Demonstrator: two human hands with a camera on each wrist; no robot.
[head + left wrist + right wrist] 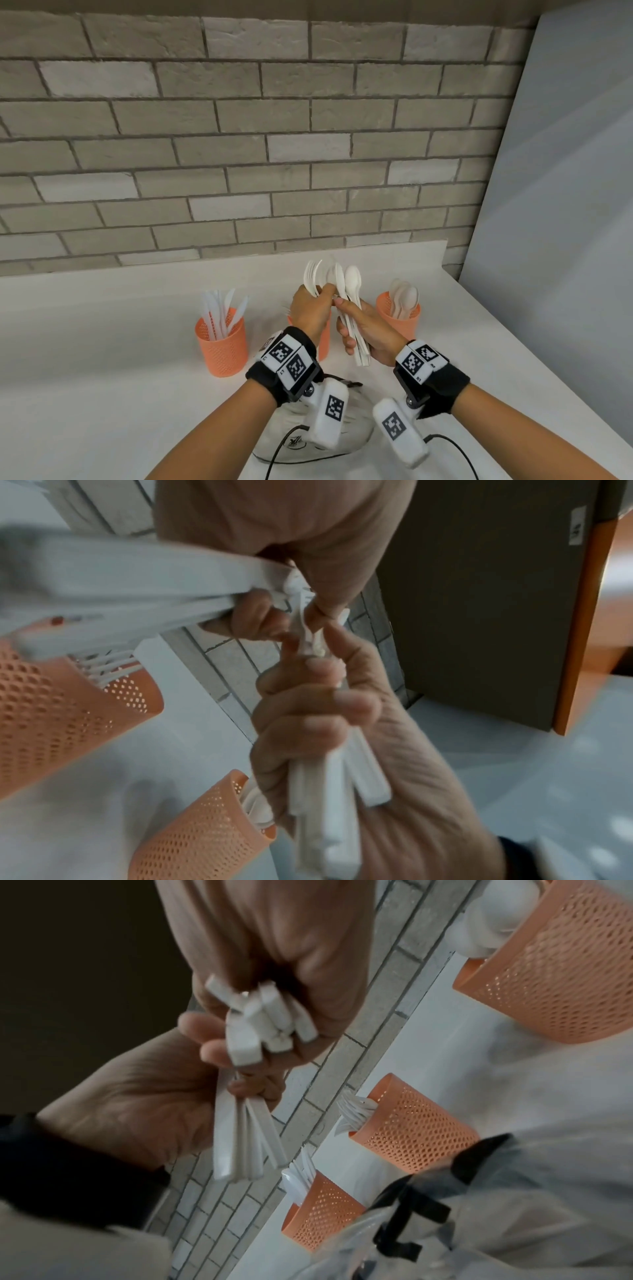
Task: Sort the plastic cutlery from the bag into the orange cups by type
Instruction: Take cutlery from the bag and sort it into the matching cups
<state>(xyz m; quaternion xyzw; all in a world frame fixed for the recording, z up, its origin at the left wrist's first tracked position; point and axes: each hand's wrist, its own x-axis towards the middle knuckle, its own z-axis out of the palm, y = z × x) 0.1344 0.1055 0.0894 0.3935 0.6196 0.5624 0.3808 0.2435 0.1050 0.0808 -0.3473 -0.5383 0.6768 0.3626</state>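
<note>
Cutlery (pixel 346 301) of white plastic is split between my two hands above the middle orange cup (pixel 324 337), which shows only in slivers behind them. My right hand (pixel 368 330) has its fingers curled tight round a bundle of handles, spoon bowls and a knife blade fanning up toward twelve o'clock. My left hand (pixel 313 308) grips a few forks (pixel 312 275), fingers and thumb closed on their handles, knuckles touching the right hand's fingertips. At nine o'clock from the hands stands the orange cup of knives (pixel 224 342); at three o'clock, the orange cup of spoons (pixel 400 317). The clear plastic bag (pixel 294 428) lies at six o'clock on the white counter (pixel 102 377), under my wrists. Behind it all runs a grey brick wall (pixel 239 137).
</note>
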